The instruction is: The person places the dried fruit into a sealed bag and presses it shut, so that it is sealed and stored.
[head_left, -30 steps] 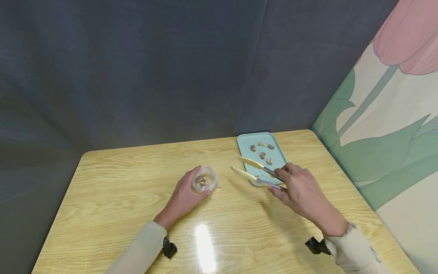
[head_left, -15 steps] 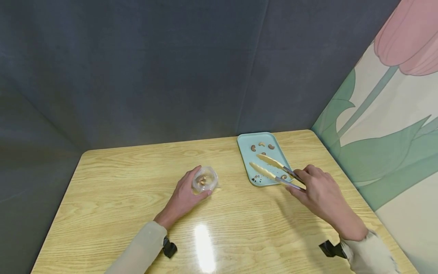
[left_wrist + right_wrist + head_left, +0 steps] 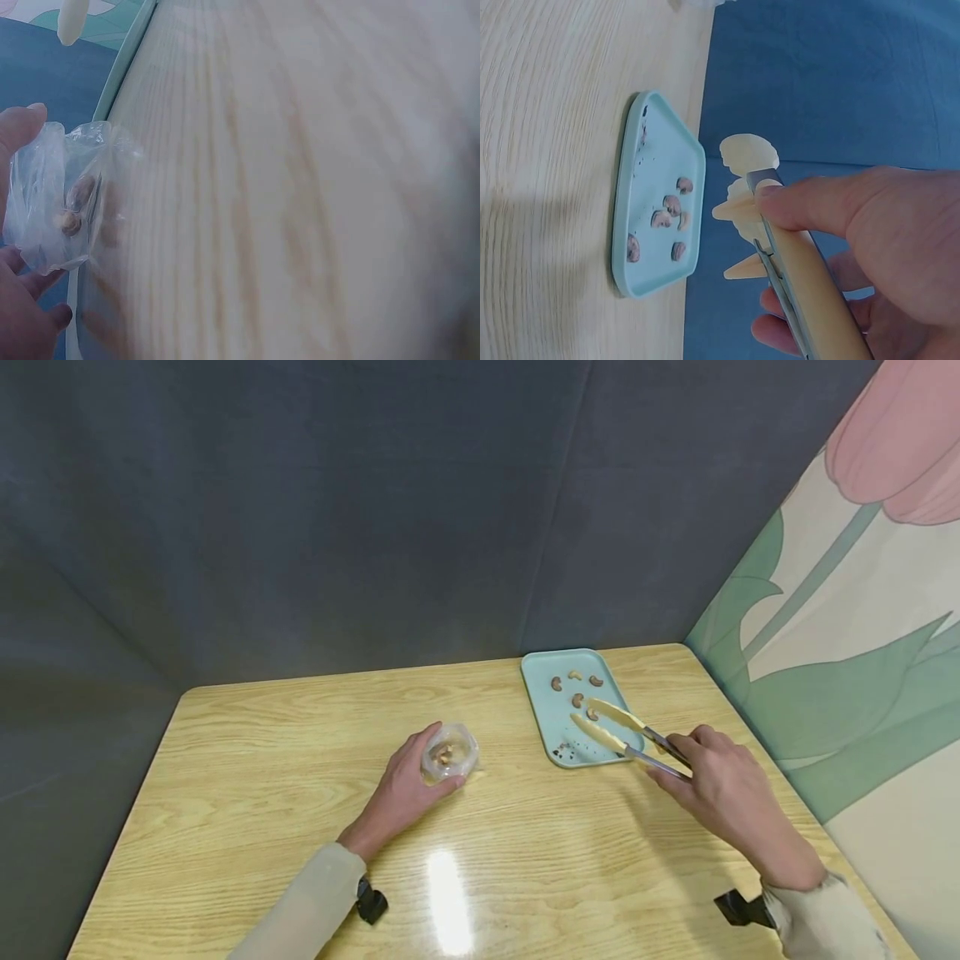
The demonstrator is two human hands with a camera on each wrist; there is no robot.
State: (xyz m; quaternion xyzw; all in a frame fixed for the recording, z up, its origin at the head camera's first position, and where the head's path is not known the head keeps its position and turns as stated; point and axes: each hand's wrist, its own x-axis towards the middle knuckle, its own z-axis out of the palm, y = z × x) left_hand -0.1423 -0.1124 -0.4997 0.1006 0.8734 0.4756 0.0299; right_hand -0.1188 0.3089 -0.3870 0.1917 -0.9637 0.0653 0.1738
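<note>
My left hand (image 3: 401, 789) curls round a clear, crinkled plastic bag (image 3: 39, 191) standing on the table, thumb on one side and fingers on the other. A few cashews (image 3: 445, 754) lie inside it. In my right hand (image 3: 726, 785) is a pair of metal tongs (image 3: 604, 738) with cream-coloured scalloped tips. The tips stand apart with nothing between them, above the light blue tray (image 3: 542, 689). Several brown-skinned cashews (image 3: 577, 700) and one paler cashew (image 3: 574, 675) lie spread on the tray. The tongs partly cover one cashew (image 3: 592, 715).
Small dark crumbs (image 3: 564, 751) are scattered at the tray's near end. The wooden table (image 3: 285, 760) meets a dark curtain (image 3: 360, 527) at the back. A wall with a painted tulip (image 3: 847, 710) rises on the right.
My right hand has moved right, carrying the tongs from the tray's left side to over its right part. The left hand and the bag have stayed in place.
</note>
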